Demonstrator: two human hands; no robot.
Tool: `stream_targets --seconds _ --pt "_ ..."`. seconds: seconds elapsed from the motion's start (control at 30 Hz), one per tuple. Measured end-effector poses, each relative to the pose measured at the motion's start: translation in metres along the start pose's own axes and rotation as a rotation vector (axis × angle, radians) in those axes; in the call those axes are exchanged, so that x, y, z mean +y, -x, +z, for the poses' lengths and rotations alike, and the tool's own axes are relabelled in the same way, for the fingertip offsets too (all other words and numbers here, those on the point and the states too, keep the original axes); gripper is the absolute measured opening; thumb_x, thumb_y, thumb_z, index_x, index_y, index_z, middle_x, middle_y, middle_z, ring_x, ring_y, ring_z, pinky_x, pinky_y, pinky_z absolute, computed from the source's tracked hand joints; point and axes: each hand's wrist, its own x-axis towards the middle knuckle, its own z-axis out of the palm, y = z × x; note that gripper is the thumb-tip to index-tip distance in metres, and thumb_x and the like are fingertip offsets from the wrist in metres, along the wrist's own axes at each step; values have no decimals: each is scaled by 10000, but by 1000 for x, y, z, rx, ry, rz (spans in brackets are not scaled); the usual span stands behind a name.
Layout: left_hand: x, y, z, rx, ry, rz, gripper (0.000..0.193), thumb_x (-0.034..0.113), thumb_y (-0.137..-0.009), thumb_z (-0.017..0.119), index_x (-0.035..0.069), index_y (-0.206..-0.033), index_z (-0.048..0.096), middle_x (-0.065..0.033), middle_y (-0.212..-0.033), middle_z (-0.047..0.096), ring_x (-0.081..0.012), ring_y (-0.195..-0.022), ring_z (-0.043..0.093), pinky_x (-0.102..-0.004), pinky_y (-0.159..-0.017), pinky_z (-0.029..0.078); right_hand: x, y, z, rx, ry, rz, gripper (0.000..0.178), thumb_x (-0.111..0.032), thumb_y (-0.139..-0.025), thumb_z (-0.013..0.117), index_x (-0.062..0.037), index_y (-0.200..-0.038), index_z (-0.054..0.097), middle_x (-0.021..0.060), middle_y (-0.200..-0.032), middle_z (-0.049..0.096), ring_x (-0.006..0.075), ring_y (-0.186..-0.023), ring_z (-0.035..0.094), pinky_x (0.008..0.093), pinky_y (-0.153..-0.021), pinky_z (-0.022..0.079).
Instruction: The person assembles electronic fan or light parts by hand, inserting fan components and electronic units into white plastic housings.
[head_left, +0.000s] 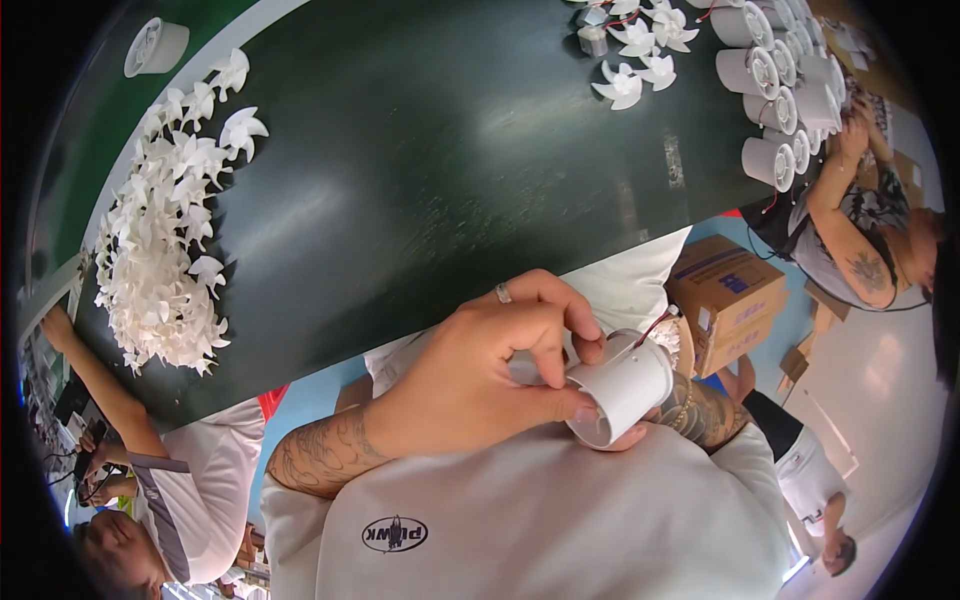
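A white cylindrical fan housing (630, 388) is held tilted in front of my chest, with a thin red wire (655, 325) sticking out at its upper end. My left hand (515, 350), wearing a ring, reaches in from the left. Its thumb lies at the housing's open rim and its fingers curl beside the wall. Behind the housing, my right hand (632, 437) grips it from the right; only some fingertips show, the rest is hidden. Whether a small part sits between my left fingers cannot be seen.
On the dark green table (420, 200) lies a large heap of white fan blades (160, 250) at left. A few more blades (640, 70) lie at the far right, beside stacked white housings (775, 100). Cardboard boxes (725, 300) stand at right. Other people work on both sides.
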Motion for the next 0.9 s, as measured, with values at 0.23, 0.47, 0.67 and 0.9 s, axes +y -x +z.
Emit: stream_targets --seconds 0.23,0.47,0.67,0.9 --pt "-1 4 -2 20 104 -21 349 -41 -715 811 43 -842 497 -125 -1189 492 -198 -1085 559 -362 -974 504 4 -8 -9 -23 -241 -25 226 -284 -936 606 -205 -1134 529 87 -836 587 219 -466 519 342 -363 376" --pt "22 0 -9 -40 -131 -120 326 -28 -723 794 19 -922 539 -122 -1160 519 -201 -1059 577 -376 -990 500 -5 5 -33 36 249 -3 235 -267 -915 646 -103 -1072 586 84 -859 598 179 -527 546 333 -419 407" --pt "3 5 -14 -29 -65 -20 294 -40 -720 770 6 -924 562 -126 -1167 598 -209 -1035 619 -363 -882 568 7 4 -1 240 885 -383 322 -245 -884 673 -58 -1128 574 49 -1017 606 169 -913 593 307 -790 488" --pt "12 3 -18 -32 -225 -72 327 6 -715 801 20 -929 554 -123 -1073 633 -191 -932 630 -327 -843 565 5 -4 -8 -13 175 -184 318 -243 -914 585 -64 -1172 536 57 -1016 596 153 -890 596 290 -725 495"
